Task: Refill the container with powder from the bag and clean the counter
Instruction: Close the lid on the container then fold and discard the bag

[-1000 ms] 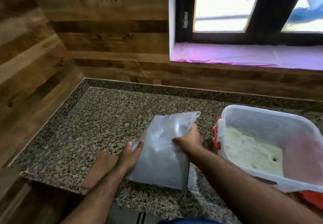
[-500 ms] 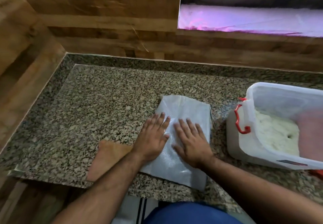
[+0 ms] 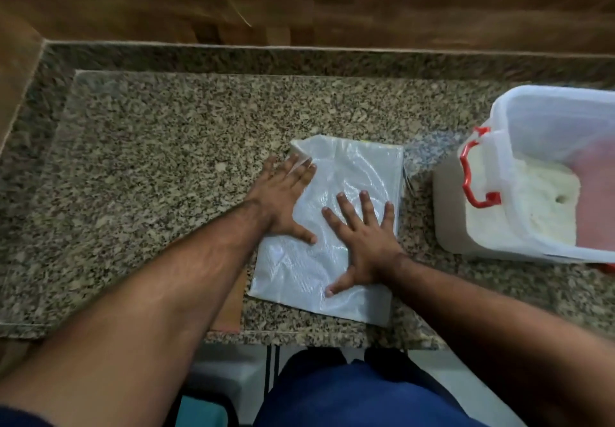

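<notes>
Bag: empty white plastic bag (image 3: 346,173) lies flat on the granite surface (image 3: 166,167), near edge.
Left hand (image 3: 283,200): flat, fingers straight, pressing bag.
Right hand (image 3: 362,237): spread flat on bag.
Container (image 3: 545,120): right, holding powder (image 3: 529,200).

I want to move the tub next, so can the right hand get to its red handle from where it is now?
Probably yes. The right hand lies flat on the bag, and only bare counter shows between it and the red handle on the container's near side.
</notes>
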Tool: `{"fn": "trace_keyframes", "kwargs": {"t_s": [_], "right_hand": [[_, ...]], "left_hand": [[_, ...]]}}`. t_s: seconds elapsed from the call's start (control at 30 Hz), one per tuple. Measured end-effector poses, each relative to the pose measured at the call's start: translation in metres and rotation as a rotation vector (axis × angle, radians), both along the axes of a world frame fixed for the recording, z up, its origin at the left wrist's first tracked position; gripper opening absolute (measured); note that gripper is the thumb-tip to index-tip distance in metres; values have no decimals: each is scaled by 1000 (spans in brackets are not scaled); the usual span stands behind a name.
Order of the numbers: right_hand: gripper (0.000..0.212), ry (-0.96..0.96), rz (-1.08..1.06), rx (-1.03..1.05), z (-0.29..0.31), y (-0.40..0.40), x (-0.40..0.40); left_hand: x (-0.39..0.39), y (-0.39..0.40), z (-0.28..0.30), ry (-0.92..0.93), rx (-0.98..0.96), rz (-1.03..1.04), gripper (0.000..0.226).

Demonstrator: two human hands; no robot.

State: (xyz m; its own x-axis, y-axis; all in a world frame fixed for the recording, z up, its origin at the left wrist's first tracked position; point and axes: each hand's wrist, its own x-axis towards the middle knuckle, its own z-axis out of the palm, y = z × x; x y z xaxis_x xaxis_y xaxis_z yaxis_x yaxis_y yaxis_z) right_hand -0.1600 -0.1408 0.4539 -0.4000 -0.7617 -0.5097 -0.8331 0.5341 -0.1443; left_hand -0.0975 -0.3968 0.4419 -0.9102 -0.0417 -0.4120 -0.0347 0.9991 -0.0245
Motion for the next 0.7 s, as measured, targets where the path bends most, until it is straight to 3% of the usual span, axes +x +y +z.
{"fn": "trace_keyframes", "kwargs": {"t_s": [0.27, 0.37, 0.43, 0.5, 0.6, 0.7], "right_hand": [[178, -28, 56, 130, 14, -5, -3], [176, -37, 108, 234, 41, -14, -11], [150, 25, 145, 285, 72, -22, -17], [104, 139, 151, 264, 110, -26, -22], [45, 282, 98, 10, 171, -15, -35], [54, 214, -121, -326, 226, 18, -60]], "left_hand": [[-2, 18, 26, -151, -70, 89, 160], [-7, 28, 52, -166, 3, 148, 135], [-14, 39, 82, -116, 138, 255, 96], [-24, 51, 118, 20, 247, 340, 62], [-44, 72, 168, 324, 278, 315, 34], [-62, 105, 217, 574, 382, 300, 23]]}}
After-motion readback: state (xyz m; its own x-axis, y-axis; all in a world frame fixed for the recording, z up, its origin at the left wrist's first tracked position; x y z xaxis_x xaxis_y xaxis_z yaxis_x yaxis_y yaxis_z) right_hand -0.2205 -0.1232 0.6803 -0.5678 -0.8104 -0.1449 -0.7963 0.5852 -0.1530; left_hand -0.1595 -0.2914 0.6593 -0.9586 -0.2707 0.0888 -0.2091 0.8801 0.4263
